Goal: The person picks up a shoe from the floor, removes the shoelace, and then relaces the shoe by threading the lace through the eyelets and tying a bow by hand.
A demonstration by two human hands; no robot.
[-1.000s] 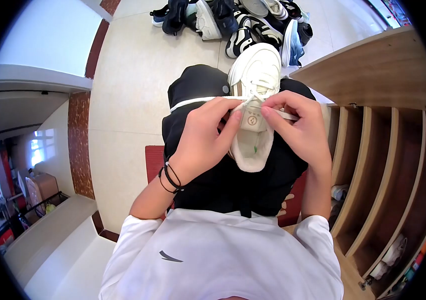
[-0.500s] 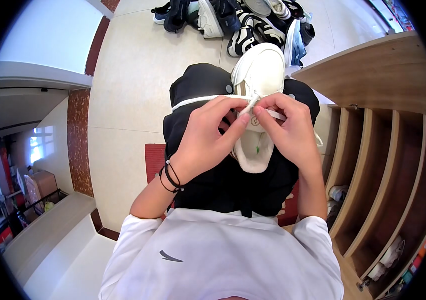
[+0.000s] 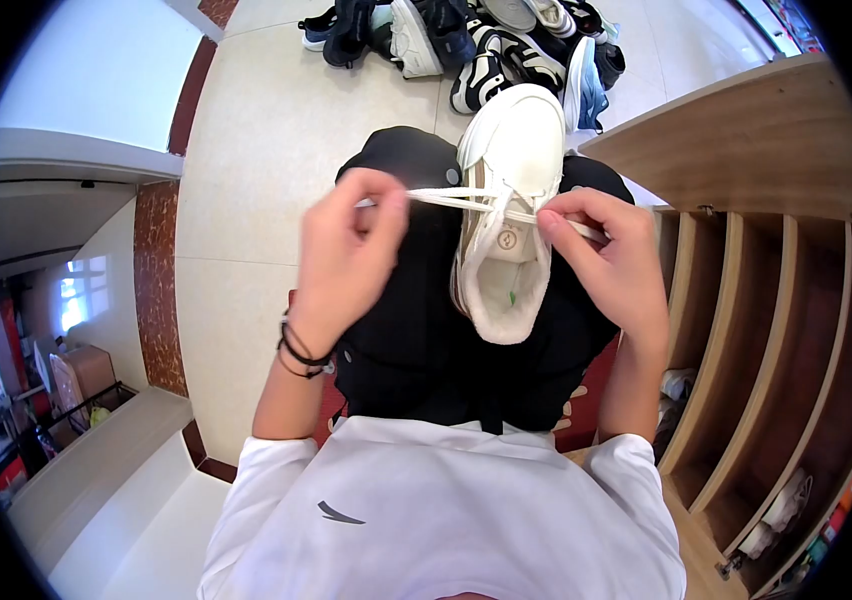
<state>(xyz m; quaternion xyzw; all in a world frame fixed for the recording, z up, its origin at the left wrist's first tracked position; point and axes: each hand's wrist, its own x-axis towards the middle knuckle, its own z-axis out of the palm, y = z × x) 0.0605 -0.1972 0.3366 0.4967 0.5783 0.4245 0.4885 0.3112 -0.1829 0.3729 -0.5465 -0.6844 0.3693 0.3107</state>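
A white sneaker (image 3: 515,130) rests on my lap between my black-trousered thighs, toe pointing away from me and its opening toward me. White shoelaces (image 3: 453,196) run out from its throat to both sides. My left hand (image 3: 354,240), left of the shoe, pinches lace strands that stretch taut across to the eyelets. Close against the shoe's right side, my right hand (image 3: 608,250) pinches the other lace between thumb and forefinger, with a piece of it showing past the fingers. A round mark shows on the tongue (image 3: 508,239).
Several shoes lie piled on the tiled floor ahead, among them a black-and-white sneaker (image 3: 481,82) and a light blue shoe (image 3: 586,85). At my right stands an open wooden shoe cabinet (image 3: 736,330), its door (image 3: 736,130) swung out. A red mat (image 3: 578,425) is partly visible beneath me.
My hands have moved apart from the middle of the shoe, the left one farther. The lace on the left is now drawn out taut, and the tongue and shoe opening show more.
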